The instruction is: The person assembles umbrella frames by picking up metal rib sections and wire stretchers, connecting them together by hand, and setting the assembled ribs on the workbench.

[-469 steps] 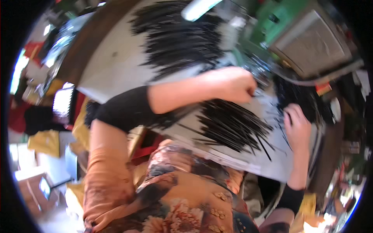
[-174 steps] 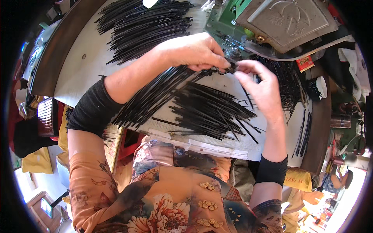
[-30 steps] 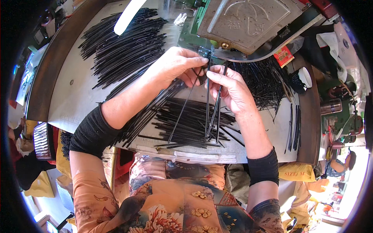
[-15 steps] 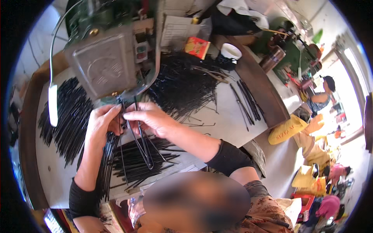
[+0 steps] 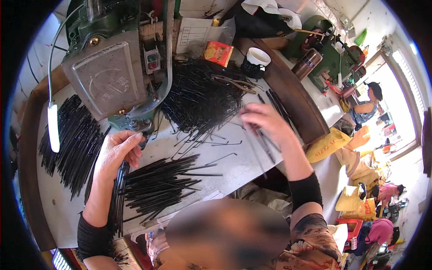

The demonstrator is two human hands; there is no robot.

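My left hand (image 5: 118,150) is closed beside the base of the green machine (image 5: 101,74). A bundle of thin black rods (image 5: 118,198) runs down from under its palm. Its thumb and forefinger meet near the machine's lower end; a small dark thing at their tips is unclear. My right hand (image 5: 266,125) is at the right of the table, blurred by motion, with thin dark rods trailing down from it. Straight black rods (image 5: 157,189) lie stacked between my forearms. Behind them is a large tangled heap of black rods (image 5: 198,96), some with bent ends.
Another pile of black rods (image 5: 72,144) fills the left side. A raised wooden rim (image 5: 299,94) borders the table. Pliers (image 5: 234,83), a red-and-yellow packet (image 5: 218,53) and a white cup (image 5: 258,57) lie toward the back. A lamp (image 5: 53,128) hangs left; other people work far right.
My right hand has swung away from the machine to the right, carrying thin dark rods with it. My left hand has stayed by the machine's base.
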